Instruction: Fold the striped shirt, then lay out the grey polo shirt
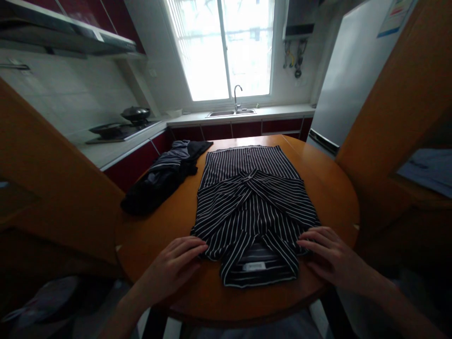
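A black shirt with white stripes [252, 202] lies flat on the round wooden table [328, 188], its sleeves folded across the middle and its collar with a white label toward me. My left hand [174, 266] rests on the table with fingers stretched out, the fingertips touching the shirt's near left edge. My right hand [330, 256] lies flat with fingers spread, touching the shirt's near right edge. Neither hand holds anything.
A heap of dark clothes [164, 176] lies on the table's far left. Behind stand a kitchen counter with a sink [231, 112], a stove with a pot [136, 114], and a refrigerator [348, 75] at the right. Wooden panels flank both sides.
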{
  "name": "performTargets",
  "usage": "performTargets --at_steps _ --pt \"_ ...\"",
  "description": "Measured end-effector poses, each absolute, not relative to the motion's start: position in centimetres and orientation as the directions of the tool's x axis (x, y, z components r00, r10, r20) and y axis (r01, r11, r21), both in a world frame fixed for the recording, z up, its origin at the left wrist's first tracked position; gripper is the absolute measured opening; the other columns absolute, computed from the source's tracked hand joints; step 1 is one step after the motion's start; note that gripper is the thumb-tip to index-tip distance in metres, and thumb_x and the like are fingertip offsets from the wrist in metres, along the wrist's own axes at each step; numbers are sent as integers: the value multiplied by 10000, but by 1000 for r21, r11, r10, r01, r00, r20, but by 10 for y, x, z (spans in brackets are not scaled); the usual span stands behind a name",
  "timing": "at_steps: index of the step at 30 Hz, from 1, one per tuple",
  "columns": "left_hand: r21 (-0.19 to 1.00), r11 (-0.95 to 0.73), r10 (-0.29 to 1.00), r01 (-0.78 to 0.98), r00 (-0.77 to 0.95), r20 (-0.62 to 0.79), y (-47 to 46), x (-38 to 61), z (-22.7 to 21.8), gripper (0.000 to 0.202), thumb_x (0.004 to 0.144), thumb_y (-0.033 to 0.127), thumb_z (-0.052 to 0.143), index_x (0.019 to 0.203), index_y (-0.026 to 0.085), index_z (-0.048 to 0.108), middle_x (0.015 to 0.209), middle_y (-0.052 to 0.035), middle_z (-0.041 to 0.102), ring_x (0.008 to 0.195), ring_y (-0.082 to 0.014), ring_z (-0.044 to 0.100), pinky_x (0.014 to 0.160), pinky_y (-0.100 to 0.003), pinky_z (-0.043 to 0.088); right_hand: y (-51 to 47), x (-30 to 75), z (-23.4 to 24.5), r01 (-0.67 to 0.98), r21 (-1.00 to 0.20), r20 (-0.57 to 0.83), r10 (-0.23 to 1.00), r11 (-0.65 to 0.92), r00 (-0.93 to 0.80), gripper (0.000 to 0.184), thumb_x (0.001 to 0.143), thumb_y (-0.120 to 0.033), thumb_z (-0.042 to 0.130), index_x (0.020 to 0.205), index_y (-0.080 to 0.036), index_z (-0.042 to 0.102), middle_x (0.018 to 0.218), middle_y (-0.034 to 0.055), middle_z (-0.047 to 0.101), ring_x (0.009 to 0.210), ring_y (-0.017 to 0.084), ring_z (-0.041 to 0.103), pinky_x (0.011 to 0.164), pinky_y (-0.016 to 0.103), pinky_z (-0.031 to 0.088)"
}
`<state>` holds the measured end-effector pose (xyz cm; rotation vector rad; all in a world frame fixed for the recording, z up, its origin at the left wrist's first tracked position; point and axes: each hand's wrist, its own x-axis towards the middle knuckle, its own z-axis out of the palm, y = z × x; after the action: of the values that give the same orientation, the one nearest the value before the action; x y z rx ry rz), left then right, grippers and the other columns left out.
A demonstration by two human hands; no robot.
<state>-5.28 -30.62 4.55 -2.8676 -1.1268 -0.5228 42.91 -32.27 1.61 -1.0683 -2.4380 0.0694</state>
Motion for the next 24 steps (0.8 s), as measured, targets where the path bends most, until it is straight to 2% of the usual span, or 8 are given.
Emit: performTargets --at_steps 2,4,8,14,19,24 --pt "146 -763 646 629 734 210 -312 -34 50 611 918 176 616 1496 288 451 1481 -62 536 1363 -241 494 1131 -430 445 -324 418 17 640 -229 368 674 733 -641 604 842 -165 645 1425 -288 546 1394 75 609 1294 272 536 1075 478 444" --pt "198 -786 612 586 782 120 -315 -14 52 754 890 184 643 1567 290 328 1582 -55 417 1452 -261 391 1189 -474 376 -323 407 18 601 -234 343 643 764 -685 656 839 -129 605 1469 -282 500 1476 66 550 1365 264 485 1133 487 393" --pt "270 -801 569 534 819 68 -317 13 46 755 929 143 567 1596 289 245 1623 -43 342 1484 -231 342 1216 -457 345 -322 392 14 551 -252 307 606 796 -734 658 850 -66 532 1478 -258 491 1512 59 517 1428 233 429 1207 487 305" --pt "292 -823 531 487 842 93 -317 18 34 735 879 -6 466 1558 244 337 1580 -43 422 1469 -192 370 1208 -400 368 -323 393 6 483 -323 333 576 814 -747 484 951 -107 508 1420 -221 552 1415 81 611 1354 194 526 1200 435 348" --pt "300 -817 544 493 831 117 -318 15 38 680 875 -22 457 1507 226 418 1521 -59 505 1415 -184 456 1157 -362 439 -323 394 7 476 -378 359 599 794 -716 412 961 -94 486 1344 -193 602 1360 92 654 1283 178 592 1152 378 422" --pt "343 -770 613 539 773 162 -318 17 41 596 868 -42 453 1393 228 538 1434 -59 588 1336 -181 539 1094 -342 495 -321 394 8 483 -434 406 644 760 -649 413 950 -112 498 1328 -224 620 1278 71 706 1191 191 656 1051 350 515"
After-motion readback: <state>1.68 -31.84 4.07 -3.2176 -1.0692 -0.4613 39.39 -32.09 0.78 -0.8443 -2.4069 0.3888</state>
